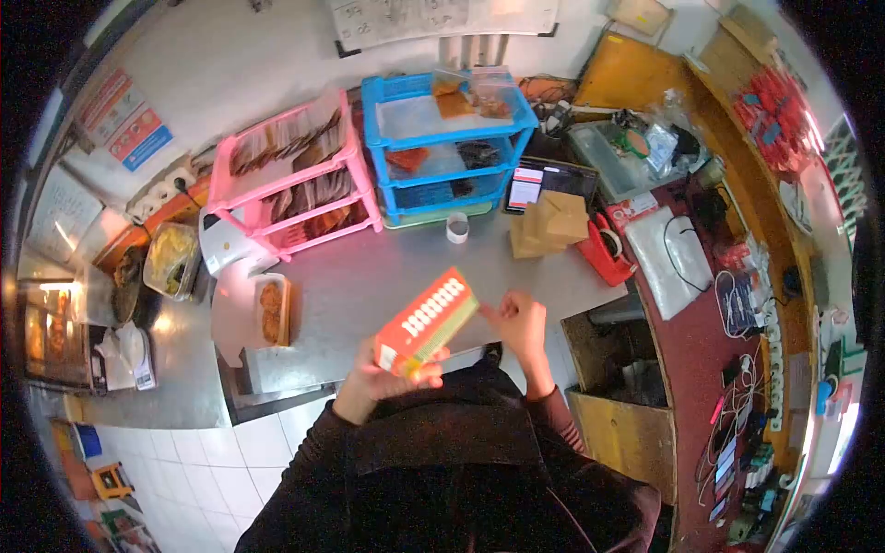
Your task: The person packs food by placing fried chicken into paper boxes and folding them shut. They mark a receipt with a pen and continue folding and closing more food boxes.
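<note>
My left hand is closed around the lower end of a small red box with a green-yellow side and a row of white marks. The box is tilted, its far end pointing up and to the right. Beside that far end is my right hand, with curled fingers pressed together. Whether they touch the box or hold something small is hard to make out. Both hands are above the front of a metal counter. Left of the box, an open food box with brown food inside stands on the counter.
Pink rack and blue rack hold packets at the back. A white cup, brown cardboard boxes, a phone and a red tape dispenser stand nearby. Cables lie along the red side table.
</note>
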### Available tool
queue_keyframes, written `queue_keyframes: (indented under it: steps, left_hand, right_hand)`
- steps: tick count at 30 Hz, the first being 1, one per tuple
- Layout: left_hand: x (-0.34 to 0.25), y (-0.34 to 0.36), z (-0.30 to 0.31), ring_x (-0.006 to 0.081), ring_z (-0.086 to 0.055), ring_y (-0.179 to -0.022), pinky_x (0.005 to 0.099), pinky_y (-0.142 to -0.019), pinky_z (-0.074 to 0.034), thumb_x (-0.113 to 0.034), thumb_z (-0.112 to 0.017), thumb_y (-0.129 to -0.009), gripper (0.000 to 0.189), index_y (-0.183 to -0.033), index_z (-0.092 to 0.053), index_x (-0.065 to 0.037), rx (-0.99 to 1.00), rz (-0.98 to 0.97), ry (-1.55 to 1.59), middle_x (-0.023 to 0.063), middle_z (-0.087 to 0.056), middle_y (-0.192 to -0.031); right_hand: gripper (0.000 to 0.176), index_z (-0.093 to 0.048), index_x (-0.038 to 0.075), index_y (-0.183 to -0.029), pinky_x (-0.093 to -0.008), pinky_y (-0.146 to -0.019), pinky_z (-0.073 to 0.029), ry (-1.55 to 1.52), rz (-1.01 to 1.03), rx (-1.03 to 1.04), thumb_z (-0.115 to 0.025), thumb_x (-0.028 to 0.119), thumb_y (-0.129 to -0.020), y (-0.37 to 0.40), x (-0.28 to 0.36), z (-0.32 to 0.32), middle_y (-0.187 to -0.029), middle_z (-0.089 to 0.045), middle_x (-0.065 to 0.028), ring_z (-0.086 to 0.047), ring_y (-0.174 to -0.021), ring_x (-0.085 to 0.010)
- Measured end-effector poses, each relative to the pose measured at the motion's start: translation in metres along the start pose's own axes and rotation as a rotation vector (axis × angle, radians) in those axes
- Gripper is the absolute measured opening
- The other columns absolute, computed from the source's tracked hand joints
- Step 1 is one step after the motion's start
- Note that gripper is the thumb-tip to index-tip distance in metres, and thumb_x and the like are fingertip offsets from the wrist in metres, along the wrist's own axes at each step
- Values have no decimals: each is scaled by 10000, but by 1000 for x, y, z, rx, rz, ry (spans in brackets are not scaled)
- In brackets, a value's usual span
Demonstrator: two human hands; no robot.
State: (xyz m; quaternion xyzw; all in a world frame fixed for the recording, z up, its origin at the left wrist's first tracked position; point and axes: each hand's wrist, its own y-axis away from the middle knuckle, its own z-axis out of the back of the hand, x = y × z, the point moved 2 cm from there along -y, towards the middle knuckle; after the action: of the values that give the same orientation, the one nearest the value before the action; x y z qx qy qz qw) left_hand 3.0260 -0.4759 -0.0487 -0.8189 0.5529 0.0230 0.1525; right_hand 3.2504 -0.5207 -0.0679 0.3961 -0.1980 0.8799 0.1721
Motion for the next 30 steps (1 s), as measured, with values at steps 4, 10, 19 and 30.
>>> queue_keyframes:
  steps: [4, 10, 19, 30]
  left_hand:
    - [-22, 41, 86, 288, -603, -905, 428, -838, -492, -338, -659, -816, 673, -1325, -365, -11, -546, -87, -354, 196, -519, -1208]
    - [-16, 29, 252, 331, -551, -1031, 404, -906, -437, -440, -619, -830, 748, -1346, -294, -6, -964, -90, -1235, 201, -538, -1165]
    - [-21, 7, 254, 351, -389, -1145, 464, -916, -357, -375, -629, -824, 684, -1295, -328, 19, -1648, -484, -1567, 254, -392, -1216]
    - [-7, -27, 226, 322, -460, -1109, 464, -948, -332, -315, -593, -809, 394, -1117, -547, -74, -580, -274, -2542, 136, -520, -1152]
  right_hand:
    - [269, -573, 36, -794, -343, -547, -451, -45, -38, 25, -758, 194, -681, -55, -90, -85, -612, -549, -75, -557, -570, -230]
    - [241, -618, 81, -974, -427, -853, -423, 501, 329, 46, -614, 225, -781, -153, -91, -169, -1074, -607, -162, -491, -1095, -356]
    - [280, -621, 13, -875, -297, -639, -466, -615, -232, 345, -660, 286, -825, -96, -57, -138, -761, -621, -74, -571, -685, -132]
    - [299, -676, 16, -791, -326, -605, -516, 172, -271, 772, -673, 310, -738, -26, -143, -154, -708, -662, -106, -649, -634, -210]
